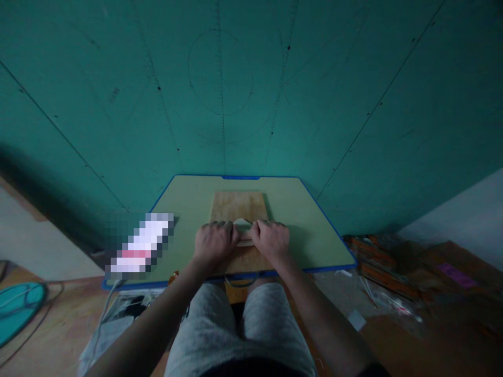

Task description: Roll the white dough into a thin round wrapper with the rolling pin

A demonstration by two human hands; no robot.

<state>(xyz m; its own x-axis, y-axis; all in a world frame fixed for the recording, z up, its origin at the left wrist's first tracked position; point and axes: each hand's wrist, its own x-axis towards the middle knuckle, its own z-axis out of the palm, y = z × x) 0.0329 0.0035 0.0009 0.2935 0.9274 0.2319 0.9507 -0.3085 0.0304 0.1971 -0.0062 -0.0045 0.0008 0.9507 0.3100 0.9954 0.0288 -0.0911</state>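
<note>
My left hand [214, 242] and my right hand [272, 239] are closed side by side around a wooden rolling pin [245, 236]. Only its short middle stretch shows between them. Under the pin, a pale, flat piece that looks like dough [242, 224] lies on a wooden board [238, 203]; my hands hide part of its outline. The board rests on a light table [188, 199] with a blue rim, its handle end towards me.
A blurred-out bright screen [143, 243] stands on the table's left side, with a cable [105, 309] running down. A green wall [243, 104] rises behind the table. Brown clutter [377, 267] lies on the floor at right, and a turquoise round thing [19, 309] at left.
</note>
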